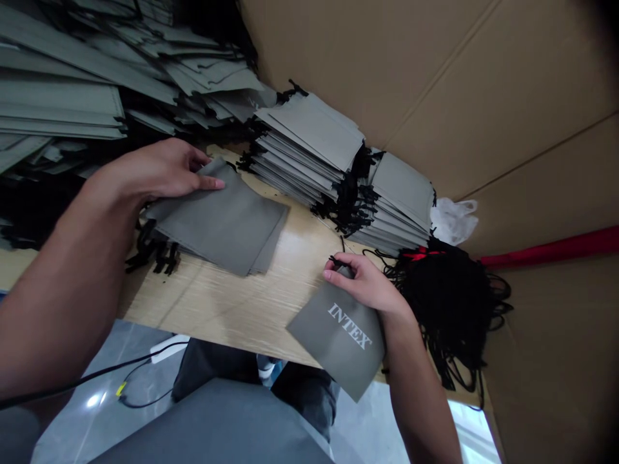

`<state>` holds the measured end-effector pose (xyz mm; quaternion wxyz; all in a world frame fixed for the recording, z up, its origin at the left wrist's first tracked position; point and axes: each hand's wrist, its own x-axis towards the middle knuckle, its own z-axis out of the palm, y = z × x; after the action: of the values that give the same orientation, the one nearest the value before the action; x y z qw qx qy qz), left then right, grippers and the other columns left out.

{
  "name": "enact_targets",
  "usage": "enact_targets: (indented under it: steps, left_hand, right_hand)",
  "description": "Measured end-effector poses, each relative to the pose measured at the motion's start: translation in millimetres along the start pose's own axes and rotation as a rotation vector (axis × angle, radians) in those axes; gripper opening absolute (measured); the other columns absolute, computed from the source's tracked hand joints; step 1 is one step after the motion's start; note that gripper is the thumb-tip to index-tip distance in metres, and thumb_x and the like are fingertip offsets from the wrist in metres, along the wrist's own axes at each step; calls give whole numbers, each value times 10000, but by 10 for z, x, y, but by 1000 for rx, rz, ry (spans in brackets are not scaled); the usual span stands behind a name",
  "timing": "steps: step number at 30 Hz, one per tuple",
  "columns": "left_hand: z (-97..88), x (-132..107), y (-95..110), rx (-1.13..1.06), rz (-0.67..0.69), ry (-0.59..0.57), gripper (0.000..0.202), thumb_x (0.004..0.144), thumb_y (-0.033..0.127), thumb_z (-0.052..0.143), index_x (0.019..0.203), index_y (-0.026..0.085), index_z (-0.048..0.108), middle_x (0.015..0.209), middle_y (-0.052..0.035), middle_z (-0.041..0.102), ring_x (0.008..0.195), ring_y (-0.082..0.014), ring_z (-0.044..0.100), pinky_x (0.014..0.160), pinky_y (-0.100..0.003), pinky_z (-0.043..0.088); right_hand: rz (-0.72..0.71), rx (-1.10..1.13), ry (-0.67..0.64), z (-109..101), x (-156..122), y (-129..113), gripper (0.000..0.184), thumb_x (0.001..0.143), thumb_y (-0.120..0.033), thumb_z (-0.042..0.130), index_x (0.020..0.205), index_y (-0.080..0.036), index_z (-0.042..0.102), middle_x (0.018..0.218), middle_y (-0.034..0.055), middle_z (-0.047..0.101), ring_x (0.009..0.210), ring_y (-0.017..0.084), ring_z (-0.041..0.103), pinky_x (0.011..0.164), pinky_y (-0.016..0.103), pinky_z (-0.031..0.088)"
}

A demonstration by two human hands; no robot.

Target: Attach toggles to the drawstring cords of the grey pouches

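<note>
My right hand [362,280] pinches the corded top of a grey drawstring pouch [338,341] printed INTEX, which hangs over the table's front edge. On the left, my left hand [174,171] rests on a small pile of plain grey pouches [222,222], thumb on top and fingers curled at its far edge; part of the fingers is hidden. Black cord ends [155,251] stick out from that pile's left side. Beyond my right wrist lies a tangled heap of black cords [445,303].
Two neat stacks of grey pouches, a larger stack [309,135] and a smaller stack [401,187], stand along the cardboard wall [425,84]. A big loose heap of pouches [62,96] fills the far left. A clear plastic bag [453,220] sits behind the cords.
</note>
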<state>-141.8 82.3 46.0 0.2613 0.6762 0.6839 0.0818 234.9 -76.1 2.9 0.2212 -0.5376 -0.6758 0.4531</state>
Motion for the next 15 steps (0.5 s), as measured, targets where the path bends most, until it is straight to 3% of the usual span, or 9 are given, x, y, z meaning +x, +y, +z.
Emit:
enact_targets:
  steps: [5, 9, 12, 15]
  left_hand:
    - [90, 35, -19, 221, 23, 75, 664, 1065, 501, 621, 1532, 32, 575, 1421, -114, 705, 1171, -194, 650, 1113, -281, 467]
    - [28, -82, 57, 319, -65, 110, 661, 1063, 605, 515, 1406, 67, 691, 1276, -111, 753, 1142, -241, 673, 1070, -310, 504]
    - [-118, -85, 37, 458, -68, 121, 651, 1095, 579, 385, 1341, 88, 736, 1154, -97, 764, 1091, -240, 679, 1016, -306, 515]
    - [-215, 32, -69, 584, -89, 41, 595, 1048, 486, 489, 1288, -1, 734, 1188, -190, 760, 1071, -284, 668, 996, -379, 545]
  right_hand:
    - [-10, 0, -2, 4, -9, 25, 282, 995, -482, 741, 962, -201, 743, 925, 13, 719, 878, 186, 622, 831, 312, 481]
    - [-6, -18, 3, 15, -12, 37, 277, 1005, -476, 727, 952, -205, 737, 899, 7, 706, 853, 183, 605, 803, 313, 478]
    - [-8, -39, 14, 20, -16, 35, 269, 1003, -470, 724, 955, -205, 737, 908, 12, 713, 866, 190, 613, 805, 315, 484]
    - [-2, -48, 24, 19, -25, 30, 274, 1003, -477, 719, 950, -208, 730, 905, 14, 717, 863, 193, 622, 802, 315, 489]
